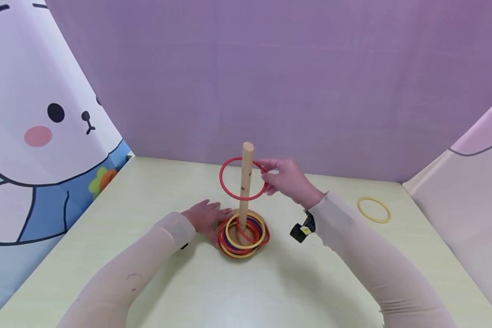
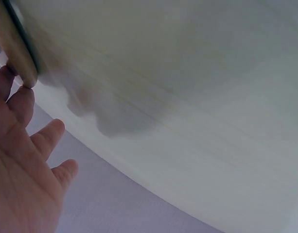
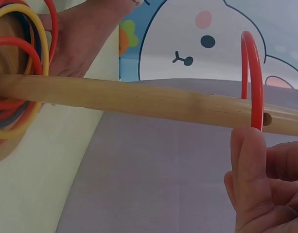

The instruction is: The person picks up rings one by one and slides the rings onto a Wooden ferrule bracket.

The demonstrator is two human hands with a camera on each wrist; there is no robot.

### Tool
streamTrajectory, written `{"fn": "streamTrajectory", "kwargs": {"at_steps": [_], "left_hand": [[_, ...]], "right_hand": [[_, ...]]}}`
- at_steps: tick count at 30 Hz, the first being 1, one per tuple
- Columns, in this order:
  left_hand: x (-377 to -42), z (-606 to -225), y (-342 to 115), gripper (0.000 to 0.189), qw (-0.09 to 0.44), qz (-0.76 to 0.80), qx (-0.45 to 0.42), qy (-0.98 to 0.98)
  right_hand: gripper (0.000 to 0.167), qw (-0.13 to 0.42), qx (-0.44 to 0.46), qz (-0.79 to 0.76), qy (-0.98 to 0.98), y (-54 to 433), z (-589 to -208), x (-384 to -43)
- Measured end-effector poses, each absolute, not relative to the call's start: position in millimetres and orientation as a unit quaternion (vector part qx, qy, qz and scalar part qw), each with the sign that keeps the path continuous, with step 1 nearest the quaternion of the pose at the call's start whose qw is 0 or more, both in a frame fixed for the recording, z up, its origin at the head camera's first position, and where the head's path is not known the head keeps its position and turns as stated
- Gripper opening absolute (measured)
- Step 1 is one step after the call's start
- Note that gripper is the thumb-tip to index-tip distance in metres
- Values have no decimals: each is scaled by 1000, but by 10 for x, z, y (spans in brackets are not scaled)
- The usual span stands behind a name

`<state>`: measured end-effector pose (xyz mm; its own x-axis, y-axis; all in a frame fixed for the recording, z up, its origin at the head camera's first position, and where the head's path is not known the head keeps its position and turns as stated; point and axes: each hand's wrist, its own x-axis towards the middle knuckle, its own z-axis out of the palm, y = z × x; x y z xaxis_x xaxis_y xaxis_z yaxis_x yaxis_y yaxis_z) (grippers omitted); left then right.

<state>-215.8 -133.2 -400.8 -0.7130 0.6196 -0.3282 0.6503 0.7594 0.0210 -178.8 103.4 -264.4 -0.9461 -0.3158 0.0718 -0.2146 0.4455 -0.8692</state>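
Observation:
My right hand (image 1: 284, 180) pinches a red ring (image 1: 222, 182) between thumb and fingers. This ring encircles the upper part of an upright wooden post (image 1: 246, 182); its near side passes in front of the wood and its far side behind. In the right wrist view, the fingertips (image 3: 248, 145) meet the ring's edge beside the post. Around the foot of the post lie several red, yellow and dark blue rings, with a yellow ring (image 1: 228, 237) on top. My left hand (image 1: 205, 218) touches the edge of the round wooden base (image 2: 15, 46), its outer fingers spread.
A single yellow ring (image 1: 373, 209) lies flat on the pale table (image 1: 238, 296), to the right of my right forearm. Behind the table rises a purple cloth backdrop (image 1: 270, 82). On the left hangs a panel printed with a cartoon animal (image 1: 65, 136).

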Motion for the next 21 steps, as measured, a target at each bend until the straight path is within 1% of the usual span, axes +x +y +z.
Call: {"fn": "streamTrajectory", "kwargs": {"at_steps": [6,11,16,21], "left_hand": [[-2176,-4017,-1319,95,146,-60,353,922],[-2177,-4014,-1317,96,144,-56,354,923],[-2176,-4010,-1342,98,140,-52,359,921],[-2175,-3984,-1337,99,133,-57,364,920]], "right_hand": [[44,41,-143,-508,848,1051,-2769,-1765],[44,24,-123,-519,846,1063,-2929,-1707],[43,25,-97,-548,830,1075,-3047,-1674],[42,29,-94,-562,821,1060,-3142,-1700]]}}
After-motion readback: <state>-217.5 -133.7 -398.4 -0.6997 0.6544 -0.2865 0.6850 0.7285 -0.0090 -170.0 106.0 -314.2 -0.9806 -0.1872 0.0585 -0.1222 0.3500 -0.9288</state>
